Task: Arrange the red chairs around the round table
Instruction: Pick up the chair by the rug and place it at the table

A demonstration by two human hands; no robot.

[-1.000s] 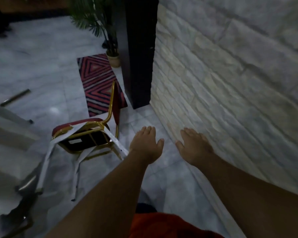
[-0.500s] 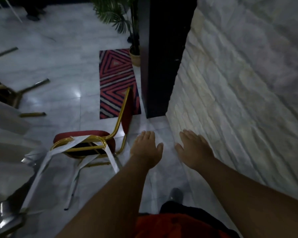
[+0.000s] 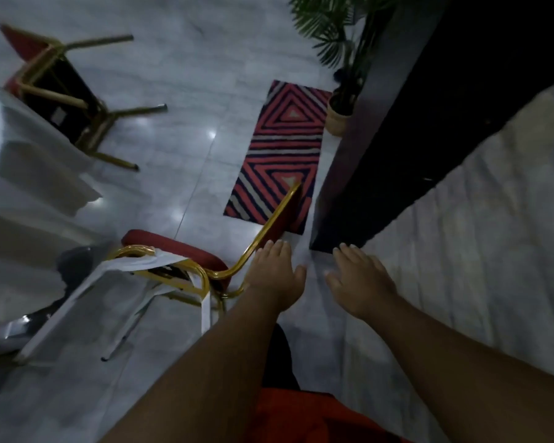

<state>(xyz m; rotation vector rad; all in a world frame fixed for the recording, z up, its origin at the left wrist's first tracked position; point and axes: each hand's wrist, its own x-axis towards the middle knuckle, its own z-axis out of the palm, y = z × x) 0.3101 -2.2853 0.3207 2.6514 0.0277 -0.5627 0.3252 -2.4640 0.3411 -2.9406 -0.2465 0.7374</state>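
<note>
A red chair [image 3: 173,247] with a gold frame lies tipped on the marble floor, its white-wrapped legs pointing toward the lower left and its backrest toward the rug. My left hand [image 3: 275,273] hovers flat and empty beside the gold back frame, just right of the seat. My right hand [image 3: 359,279] is also flat, fingers apart, holding nothing, near the stone wall's base. A second red chair [image 3: 55,87] lies overturned at the upper left, gold legs sticking out. White cloth of the table [image 3: 20,187] fills the left edge.
A striped red and black rug [image 3: 279,148] lies ahead. A potted palm [image 3: 339,113] stands by a dark pillar [image 3: 397,139]. A pale stone wall [image 3: 477,219] runs along the right. Glossy marble floor [image 3: 179,139] stretches between the two chairs.
The view has tilted and moved forward; the second overturned chair has come into sight at the upper left. Both hands stay flat and empty, now closer to the near chair's back frame.
</note>
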